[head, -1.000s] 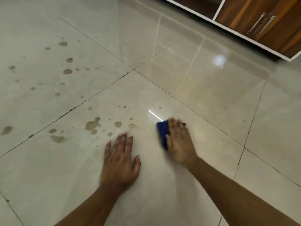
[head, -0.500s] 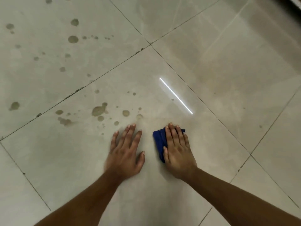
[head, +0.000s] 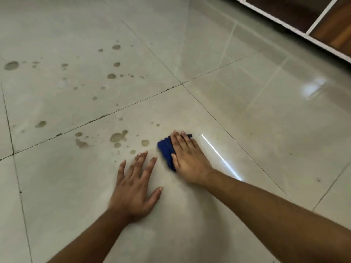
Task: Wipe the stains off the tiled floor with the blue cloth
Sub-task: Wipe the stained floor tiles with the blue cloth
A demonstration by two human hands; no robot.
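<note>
Head camera view is looking down at a shiny, pale grey tiled floor (head: 247, 130) with dark lines between the big square tiles. A person is kneeling over it with two bare arms showing. One right hand (head: 188, 158) is lying flat on top of one folded dark blue cloth (head: 165, 150), and its fingers (head: 179, 140) are straight and close together, pressing the cloth down on the tile. The cloth is sitting on the near tile, just to the right of the brown spots. One left hand (head: 133, 188) is resting flat on the bare floor beside it, fingers spread apart and holding nothing; it seems to be propping the person up. The wiping step looks like it is going on now, and it looks only partly done. A round brown stain (head: 145, 142) is waiting just left of the cloth, and a bigger brown blotch (head: 116, 138) is a bit further left. So the next move is probably calling for a push of the cloth to the left, over those spots, with a good hard press. Many stains are showing, too many small ones to count well; about four big ones stand out. A brown wooden cupboard with white edges (head: 322, 25) is peeking in at the top right corner.
</note>
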